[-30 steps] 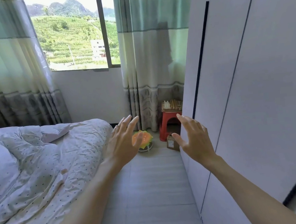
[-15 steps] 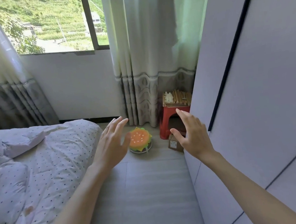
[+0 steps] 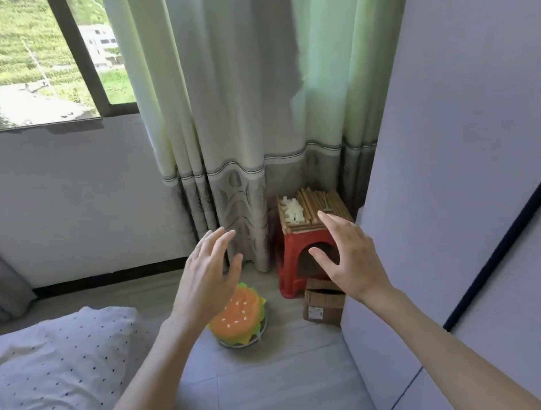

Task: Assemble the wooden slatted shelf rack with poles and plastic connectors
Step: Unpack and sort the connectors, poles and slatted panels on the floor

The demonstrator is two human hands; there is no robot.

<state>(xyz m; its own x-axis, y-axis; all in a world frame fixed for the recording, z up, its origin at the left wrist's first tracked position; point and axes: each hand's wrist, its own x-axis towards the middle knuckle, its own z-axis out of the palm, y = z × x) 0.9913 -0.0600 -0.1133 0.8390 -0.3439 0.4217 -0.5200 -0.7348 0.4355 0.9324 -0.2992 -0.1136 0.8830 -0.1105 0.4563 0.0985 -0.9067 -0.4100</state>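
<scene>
Both hands up, empty, fingers spread apart: left hand (image 3: 208,278) and right hand (image 3: 348,256) reach out ahead, likely pre-shaping to grab parts. Rack parts not yet touched: wooden poles (image 3: 324,204) bundled beside white plastic connectors (image 3: 291,211), both on top of the red stool (image 3: 289,269) in the corner by the curtain (image 3: 254,123) and wardrobe (image 3: 473,150). Burger-shaped toy (image 3: 244,314) and cardboard box (image 3: 323,302) sit on the floor near the stool. Versus half a second ago: camera closer and tilted down, stool bigger in view, hands same open pose, bed (image 3: 47,378) recedes left.
</scene>
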